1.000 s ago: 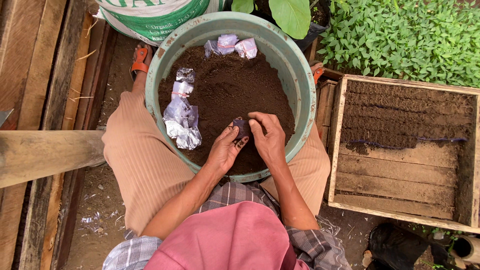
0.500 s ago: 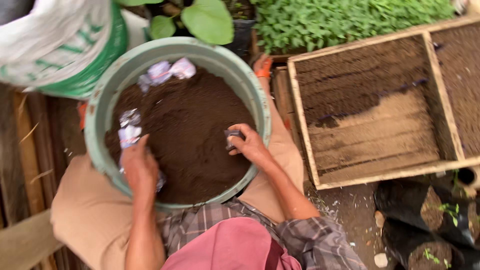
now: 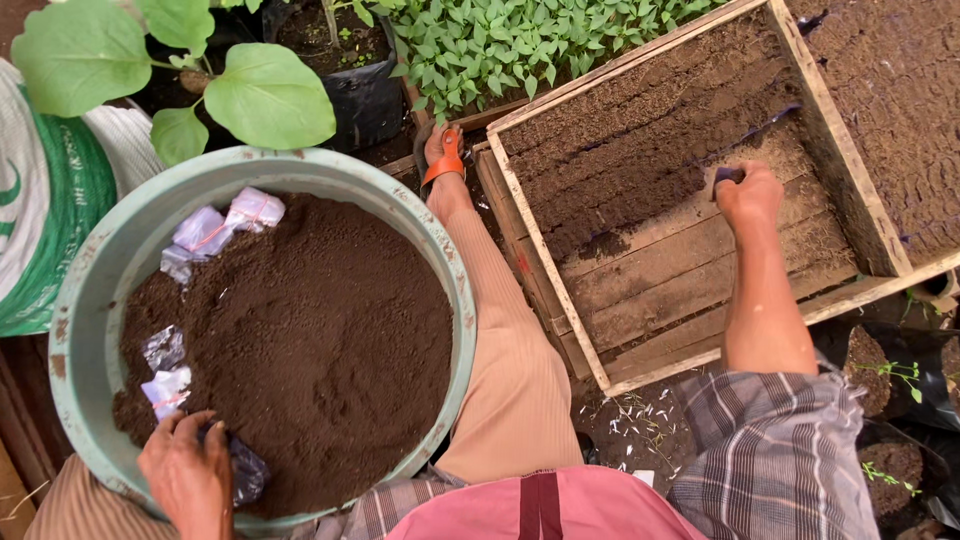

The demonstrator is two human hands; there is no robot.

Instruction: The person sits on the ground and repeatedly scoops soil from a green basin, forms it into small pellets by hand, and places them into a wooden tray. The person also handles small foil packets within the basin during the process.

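Soil fills the big green tub (image 3: 90,300) on my left, and small clear plastic bags (image 3: 205,230) lie on top of it near the rim. My left hand (image 3: 190,480) rests at the near edge of the soil, fingers curled around a dark little bag (image 3: 245,470) that is partly buried. I think I should keep that bag's mouth up so the soil does not spill. In the middle is my knee in tan cloth. On my right sits a wooden tray (image 3: 545,255), with rows of dark filled bags (image 3: 620,150) at its far side and bare slats close to me. My right hand (image 3: 748,195) is closed around one dark filled bag (image 3: 728,176), at the front row. I would push it snug against its neighbours and stand it straight.
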